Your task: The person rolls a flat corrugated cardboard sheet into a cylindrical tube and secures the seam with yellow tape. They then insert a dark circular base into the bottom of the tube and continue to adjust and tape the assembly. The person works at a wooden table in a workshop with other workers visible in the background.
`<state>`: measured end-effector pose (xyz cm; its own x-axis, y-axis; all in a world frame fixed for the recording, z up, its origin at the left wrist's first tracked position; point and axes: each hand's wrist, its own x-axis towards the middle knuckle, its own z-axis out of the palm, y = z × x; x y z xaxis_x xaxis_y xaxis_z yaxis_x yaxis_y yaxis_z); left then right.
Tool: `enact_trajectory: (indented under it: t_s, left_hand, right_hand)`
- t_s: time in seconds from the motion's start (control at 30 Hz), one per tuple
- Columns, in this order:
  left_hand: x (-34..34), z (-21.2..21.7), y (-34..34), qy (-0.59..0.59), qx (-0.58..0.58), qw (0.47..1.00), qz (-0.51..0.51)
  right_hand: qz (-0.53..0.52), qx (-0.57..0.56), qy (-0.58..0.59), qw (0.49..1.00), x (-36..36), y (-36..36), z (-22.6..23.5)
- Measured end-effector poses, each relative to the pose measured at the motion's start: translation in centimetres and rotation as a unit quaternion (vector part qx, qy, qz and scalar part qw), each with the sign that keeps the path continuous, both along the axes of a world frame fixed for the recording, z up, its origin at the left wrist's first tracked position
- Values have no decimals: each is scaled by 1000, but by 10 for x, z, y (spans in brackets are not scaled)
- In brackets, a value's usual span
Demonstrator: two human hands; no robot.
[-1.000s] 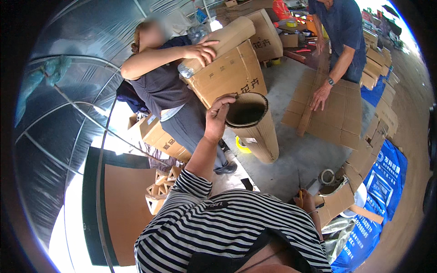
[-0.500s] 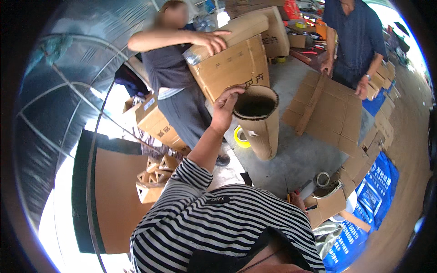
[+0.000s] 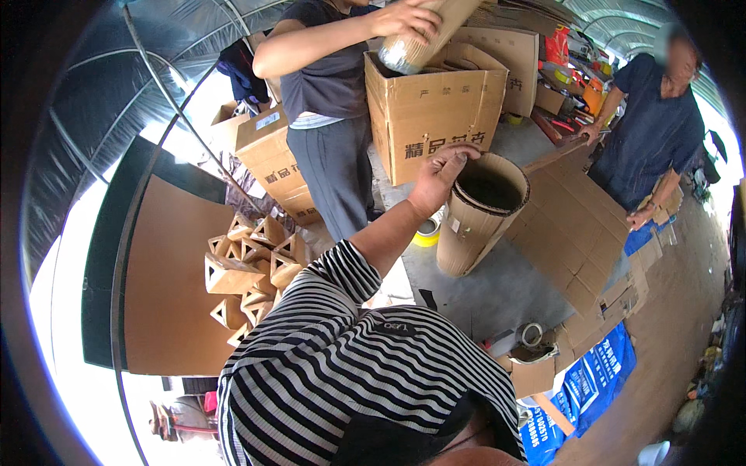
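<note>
My left hand (image 3: 439,177) reaches forward from a striped sleeve and grips the near rim of a rolled cardboard tube (image 3: 474,225). The tube stands open-topped and slightly tilted on the grey floor. My right hand is out of sight. Just behind the tube stands an open brown cardboard box (image 3: 435,116). A person in a dark grey shirt holds a long paper-wrapped roll with a shiny end (image 3: 412,46) over that box.
A second person in a blue shirt (image 3: 653,132) at the right handles a large flat cardboard sheet (image 3: 579,225). Folded cardboard corner pieces (image 3: 249,272) pile up on the left by a brown board. Tape rolls (image 3: 531,334) and blue bags (image 3: 590,380) lie at lower right.
My left hand stays on the tube's rim while the view has shifted closer. The person in grey has brought the roll up over the open box.
</note>
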<state>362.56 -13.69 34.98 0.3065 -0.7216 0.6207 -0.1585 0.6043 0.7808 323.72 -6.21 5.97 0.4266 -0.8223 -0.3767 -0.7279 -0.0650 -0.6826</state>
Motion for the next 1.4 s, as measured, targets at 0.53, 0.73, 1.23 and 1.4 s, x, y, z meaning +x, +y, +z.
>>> enact_trajectory:
  t_s: [0.53,0.73,1.23,1.4]
  left_hand:
    - [54,-9,-6,95,47,988,116]
    - [45,27,9,-196,-57,967,151]
    - [-43,52,-22,-524,-114,842,46]
    - [-69,69,-57,-489,-168,853,69]
  right_hand:
    - [-59,25,21,998,-4,26,18]
    - [-68,39,31,996,5,40,23]
    - [-71,18,-54,996,-9,60,-58]
    - [-28,10,21,999,-1,42,-56]
